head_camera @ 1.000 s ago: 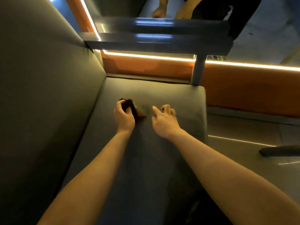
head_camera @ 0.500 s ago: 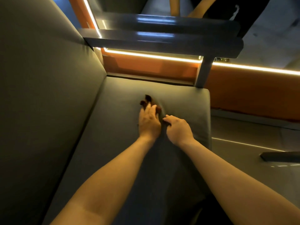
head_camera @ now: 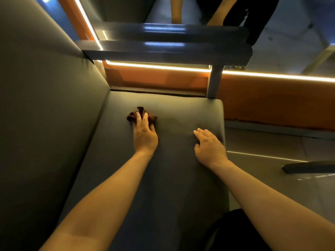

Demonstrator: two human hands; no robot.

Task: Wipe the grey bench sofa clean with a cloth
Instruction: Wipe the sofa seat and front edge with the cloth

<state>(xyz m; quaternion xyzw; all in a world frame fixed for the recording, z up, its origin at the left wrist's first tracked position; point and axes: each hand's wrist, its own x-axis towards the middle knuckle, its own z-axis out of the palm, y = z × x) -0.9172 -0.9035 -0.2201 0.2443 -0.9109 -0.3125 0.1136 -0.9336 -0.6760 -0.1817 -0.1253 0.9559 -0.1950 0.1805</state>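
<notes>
While left hand presses crumpled brown cloth flat-fingered, right hand rests splayed on smooth grey sofa.

Grey bench sofa seat with crumpled brown cloth and 2 hands, left and right, on top.

The seat of the bench sofa is covered in smooth, matt grey upholstery pulled tight; I cannot tell whether it is woven fabric or leatherette. The backrest has the same dull, even skin. The cloth under my left hand is a dark brown, soft-looking textile, matt and rumpled into folds. The armrest bar and its post look like grey metal with a satin sheen that catches pale reflections. The orange wall panel is flat and matt. The floor is smooth and glossy.
</notes>
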